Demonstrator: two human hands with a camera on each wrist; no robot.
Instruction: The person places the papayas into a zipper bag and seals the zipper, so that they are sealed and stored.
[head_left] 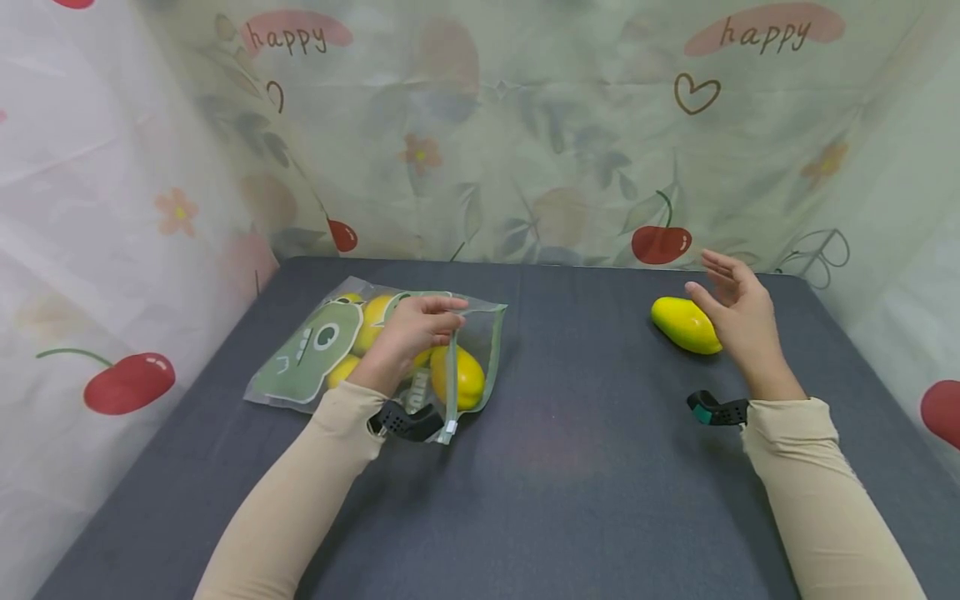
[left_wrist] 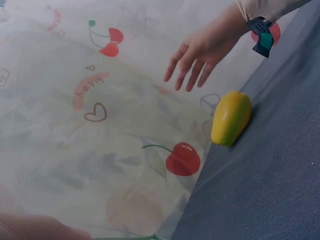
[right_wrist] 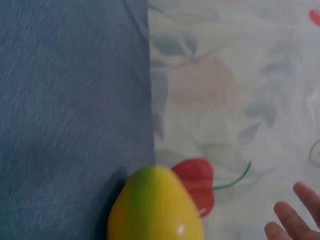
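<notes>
To grasp the fruit [head_left: 678, 323] well, I would best lower my right hand [head_left: 742, 323] over its thick middle, thumb opposing fingers, since the glossy skin looks slippery. The right hand holds nothing, its fingers apart and loosely bent, near the fruit but not touching it. My left hand [head_left: 416, 331] pinches the bag [head_left: 311, 354] by its edge. Fruit: on the bench [head_left: 570, 500], well right of the bag; oblong, tapered, yellow, streaked green.

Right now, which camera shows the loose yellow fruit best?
The left wrist view: the loose yellow fruit appears whole, unobstructed. The head view has the right hand overlapping it; the right wrist view shows it close but cut off below.
</notes>
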